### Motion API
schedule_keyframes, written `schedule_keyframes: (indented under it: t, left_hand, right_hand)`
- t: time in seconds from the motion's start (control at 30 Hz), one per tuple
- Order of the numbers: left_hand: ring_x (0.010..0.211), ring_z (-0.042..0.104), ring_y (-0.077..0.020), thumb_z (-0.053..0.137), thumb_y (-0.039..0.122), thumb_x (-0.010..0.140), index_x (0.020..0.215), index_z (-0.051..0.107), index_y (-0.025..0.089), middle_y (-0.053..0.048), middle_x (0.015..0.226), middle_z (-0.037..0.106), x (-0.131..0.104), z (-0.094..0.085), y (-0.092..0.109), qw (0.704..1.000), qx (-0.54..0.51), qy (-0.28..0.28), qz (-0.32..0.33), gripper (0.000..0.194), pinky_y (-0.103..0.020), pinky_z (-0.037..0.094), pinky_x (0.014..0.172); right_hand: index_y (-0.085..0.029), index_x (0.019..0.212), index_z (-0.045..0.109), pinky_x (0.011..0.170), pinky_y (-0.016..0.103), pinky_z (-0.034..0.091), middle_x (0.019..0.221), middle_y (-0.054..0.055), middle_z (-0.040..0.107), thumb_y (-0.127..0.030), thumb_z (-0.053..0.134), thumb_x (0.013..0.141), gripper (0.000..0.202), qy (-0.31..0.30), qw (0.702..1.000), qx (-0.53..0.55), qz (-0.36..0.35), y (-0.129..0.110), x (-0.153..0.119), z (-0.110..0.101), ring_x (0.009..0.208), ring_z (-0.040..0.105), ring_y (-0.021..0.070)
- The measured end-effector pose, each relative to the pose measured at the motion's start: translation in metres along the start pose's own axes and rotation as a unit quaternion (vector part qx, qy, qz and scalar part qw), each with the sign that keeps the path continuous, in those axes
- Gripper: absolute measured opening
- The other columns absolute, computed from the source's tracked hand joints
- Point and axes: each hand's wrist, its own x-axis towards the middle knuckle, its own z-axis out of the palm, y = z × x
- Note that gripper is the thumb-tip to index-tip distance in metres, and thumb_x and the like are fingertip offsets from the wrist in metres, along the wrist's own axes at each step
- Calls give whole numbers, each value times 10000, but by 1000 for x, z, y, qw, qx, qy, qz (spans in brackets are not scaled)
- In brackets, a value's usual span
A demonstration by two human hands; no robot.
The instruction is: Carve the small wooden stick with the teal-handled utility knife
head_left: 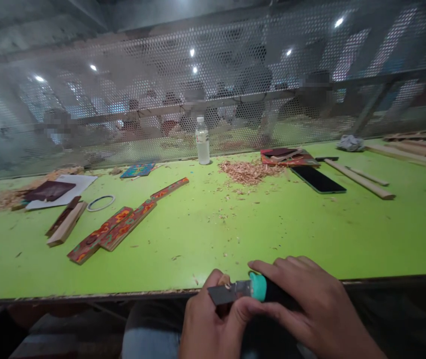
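Both hands at bottom of frame, right of centre, close together. Left hand [213,319]: back up, fingers curled shut in a grip, thumb extended toward the right hand. Right hand [306,299]: fingers bent, index reaching left, thumb near the left thumb; forearm runs to the lower right corner region.

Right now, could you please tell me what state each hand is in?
Left hand: closed, holding a small wooden piece.
Right hand: closed around the handle of the knife.
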Motion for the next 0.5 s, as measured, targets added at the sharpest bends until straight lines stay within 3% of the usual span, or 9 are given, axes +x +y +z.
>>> schedule_keyframes:
  t: [0.2,0.5]
  left_hand:
    - [603,311,-143,577,869,776,658,388,236,61,601,347,-1,-3,2,1000,14,-10,-20,671,-288,211,573]
    - [586,344,-146,607,837,780,628,431,227,47,575,409,0,-2,2,998,46,25,-27,654,-278,241,581]
  right_hand:
    - [-230,1223,663,708,346,407,797,28,670,-566,514,1030,415,5,1000,2,1,-2,-1,0,723,591,201]
    - [-210,1210,641,672,331,385,767,-1,646,-470,574,1024,327,23,999,-26,-24,-4,4,-2,692,568,202]
